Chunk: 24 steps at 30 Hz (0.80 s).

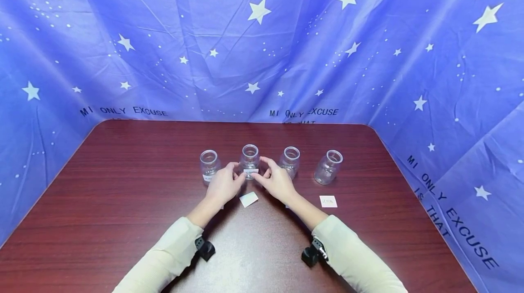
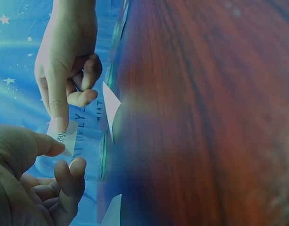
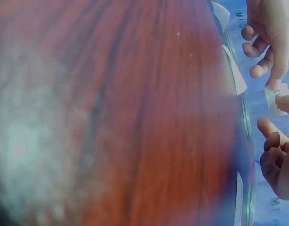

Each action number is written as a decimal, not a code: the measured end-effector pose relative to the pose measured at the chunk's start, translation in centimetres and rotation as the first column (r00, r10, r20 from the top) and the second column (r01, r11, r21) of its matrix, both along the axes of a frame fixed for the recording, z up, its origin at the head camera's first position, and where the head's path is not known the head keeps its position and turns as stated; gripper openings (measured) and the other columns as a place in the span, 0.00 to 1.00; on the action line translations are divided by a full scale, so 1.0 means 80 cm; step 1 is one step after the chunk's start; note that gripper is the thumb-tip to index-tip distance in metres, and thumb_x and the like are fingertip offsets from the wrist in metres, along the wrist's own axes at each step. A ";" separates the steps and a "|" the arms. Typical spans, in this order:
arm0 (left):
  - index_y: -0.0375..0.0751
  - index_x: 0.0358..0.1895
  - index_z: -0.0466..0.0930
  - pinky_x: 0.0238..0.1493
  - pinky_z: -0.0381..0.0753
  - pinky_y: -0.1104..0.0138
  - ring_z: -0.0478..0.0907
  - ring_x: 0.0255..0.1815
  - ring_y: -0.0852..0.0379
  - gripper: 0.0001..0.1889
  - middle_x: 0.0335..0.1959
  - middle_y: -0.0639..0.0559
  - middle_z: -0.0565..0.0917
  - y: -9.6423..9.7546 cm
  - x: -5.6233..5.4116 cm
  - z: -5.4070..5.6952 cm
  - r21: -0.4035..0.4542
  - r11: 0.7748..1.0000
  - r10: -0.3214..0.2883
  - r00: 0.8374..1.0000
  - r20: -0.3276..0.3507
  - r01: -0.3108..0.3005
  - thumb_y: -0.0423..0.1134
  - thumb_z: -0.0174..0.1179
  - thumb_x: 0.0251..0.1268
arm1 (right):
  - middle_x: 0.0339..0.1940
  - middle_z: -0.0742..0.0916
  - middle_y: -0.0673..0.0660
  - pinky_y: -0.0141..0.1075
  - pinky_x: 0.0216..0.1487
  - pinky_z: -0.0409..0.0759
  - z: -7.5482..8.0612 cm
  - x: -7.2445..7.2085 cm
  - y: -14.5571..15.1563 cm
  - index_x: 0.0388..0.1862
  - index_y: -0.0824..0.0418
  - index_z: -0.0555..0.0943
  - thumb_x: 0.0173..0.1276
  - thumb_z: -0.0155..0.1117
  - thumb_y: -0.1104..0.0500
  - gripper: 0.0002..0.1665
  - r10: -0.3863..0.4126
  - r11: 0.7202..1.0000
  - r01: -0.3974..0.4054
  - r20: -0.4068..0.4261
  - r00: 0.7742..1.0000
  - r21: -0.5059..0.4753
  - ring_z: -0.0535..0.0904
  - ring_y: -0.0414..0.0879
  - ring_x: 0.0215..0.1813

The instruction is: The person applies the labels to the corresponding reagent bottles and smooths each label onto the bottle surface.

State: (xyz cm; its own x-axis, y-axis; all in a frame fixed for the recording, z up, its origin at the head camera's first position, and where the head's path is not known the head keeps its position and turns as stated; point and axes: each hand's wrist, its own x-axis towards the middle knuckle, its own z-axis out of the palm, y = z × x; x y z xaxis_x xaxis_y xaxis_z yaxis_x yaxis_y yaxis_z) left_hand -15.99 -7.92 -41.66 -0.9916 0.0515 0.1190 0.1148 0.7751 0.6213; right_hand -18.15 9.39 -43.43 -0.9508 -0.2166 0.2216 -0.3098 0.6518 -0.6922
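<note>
A clear glass jar (image 1: pixel 250 156) stands upright on the table, second from the left in a row, with a white label (image 1: pixel 251 171) low on its front. My left hand (image 1: pixel 224 184) holds the jar's left side, its thumb on one end of the label. From the other side my right hand (image 1: pixel 280 184) grips it, with the index finger along the glass and the thumb on the label's other end. Dark writing shows on the label (image 2: pixel 68 135) in the left wrist view. The lower fingers of both hands are curled in below the thumbs.
Another labelled jar (image 1: pixel 209 158) is close by my left hand. To the right stand a jar (image 1: pixel 291 156) partly behind my right hand and a farther jar (image 1: pixel 329 168). White paper pieces (image 1: pixel 248 199) lie in front, one paper square (image 1: pixel 328 201) before the rightmost jar.
</note>
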 end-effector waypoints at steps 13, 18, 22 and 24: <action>0.38 0.51 0.76 0.27 0.72 0.66 0.73 0.21 0.62 0.19 0.20 0.56 0.79 -0.001 -0.002 -0.001 0.001 1.000 0.020 1.000 -0.001 -0.020 0.47 0.57 0.62 | 0.12 0.80 0.49 0.27 0.20 0.68 -0.002 -0.003 0.002 0.58 0.63 0.74 0.62 0.64 0.51 0.28 0.025 1.000 -0.025 -0.053 0.998 -0.006 0.71 0.33 0.15; 0.38 0.51 0.76 0.28 0.73 0.65 0.73 0.21 0.61 0.19 0.20 0.56 0.79 -0.001 -0.002 0.000 -0.010 1.000 0.023 1.000 -0.009 -0.023 0.47 0.57 0.62 | 0.12 0.80 0.53 0.27 0.17 0.66 -0.003 -0.004 0.006 0.59 0.63 0.74 0.66 0.61 0.55 0.25 0.056 0.997 -0.058 -0.037 0.998 -0.053 0.71 0.34 0.14; 0.38 0.52 0.76 0.28 0.73 0.65 0.74 0.22 0.60 0.19 0.21 0.56 0.79 0.000 -0.001 0.000 -0.013 1.000 0.021 1.000 -0.008 -0.021 0.47 0.57 0.62 | 0.12 0.81 0.57 0.27 0.16 0.64 -0.002 -0.003 0.008 0.61 0.63 0.73 0.68 0.58 0.57 0.23 0.067 0.994 -0.068 -0.011 0.998 -0.080 0.70 0.35 0.14; 0.38 0.52 0.75 0.30 0.74 0.64 0.76 0.23 0.60 0.20 0.21 0.56 0.80 0.000 -0.001 -0.002 -0.014 1.000 0.020 1.000 -0.002 -0.020 0.47 0.57 0.62 | 0.13 0.81 0.58 0.27 0.17 0.64 -0.002 -0.002 0.008 0.62 0.63 0.72 0.68 0.57 0.59 0.24 0.069 0.994 -0.069 0.003 0.998 -0.089 0.70 0.35 0.14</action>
State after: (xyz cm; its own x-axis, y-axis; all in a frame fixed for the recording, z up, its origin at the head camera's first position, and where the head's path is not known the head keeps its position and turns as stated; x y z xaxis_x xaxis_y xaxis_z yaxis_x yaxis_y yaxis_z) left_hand -16.09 -7.92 -41.80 -0.9922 0.0333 0.1202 0.1003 0.7860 0.6100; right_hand -18.31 10.02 -43.61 -0.9357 -0.2615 0.2370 -0.3474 0.5648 -0.7485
